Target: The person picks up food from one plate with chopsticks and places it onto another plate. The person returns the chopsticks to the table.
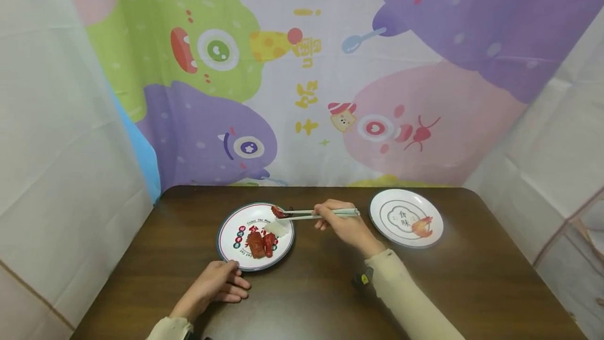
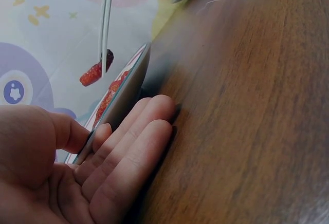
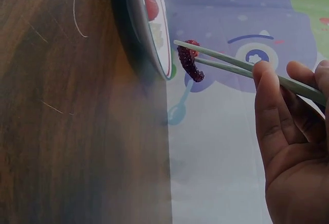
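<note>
My right hand grips a pair of pale green chopsticks, which also show in the right wrist view. Between their tips is a dark red, curved food piece, held in the air over the far right rim of the left plate. My left hand pinches that plate's near rim between thumb and index finger, the other fingers extended beneath and beside it in the left wrist view. On the plate lie a brown food piece, a red piece and a whitish piece.
A second white plate stands at the back right of the brown table, with an orange, shrimp-like piece on it. Behind the table hangs a cartoon-printed cloth; pale sheets flank both sides.
</note>
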